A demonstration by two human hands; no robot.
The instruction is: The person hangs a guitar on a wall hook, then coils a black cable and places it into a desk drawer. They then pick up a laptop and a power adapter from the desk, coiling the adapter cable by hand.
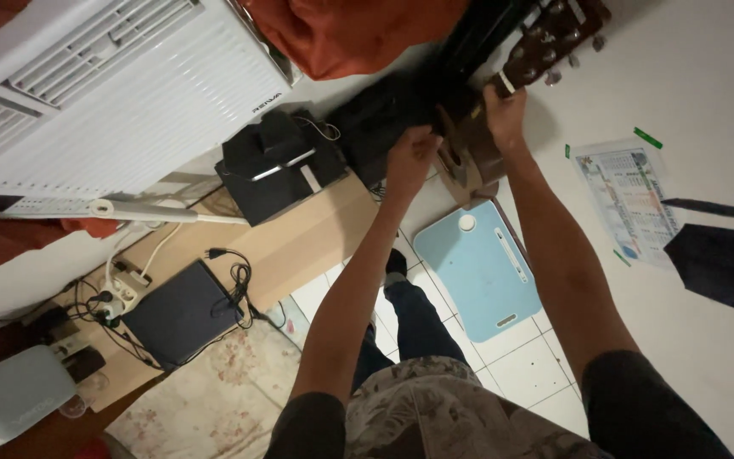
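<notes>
Both hands up on a brown acoustic guitar [545, 42] above the floor, right hand [505, 110] clamped round its neck, left hand [409, 157] closed at the body edge; looks rigid, light, scratch-prone, so neck-and-body hold suits.

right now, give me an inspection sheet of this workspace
surface: white tiled floor, with a floral rug at its edge
job's things: guitar, seen at the headstock and neck, beside a black bag
clutter: light blue folding lap table on the tiles; dark flat box on a long cardboard panel; black case
hands: left hand on the black bag's edge; right hand closed around the guitar neck
cables: black cord coiled by the dark box; white power strip with plugs
surroundings: white air conditioner unit; orange cloth; calendar sheet taped to the wall
</notes>
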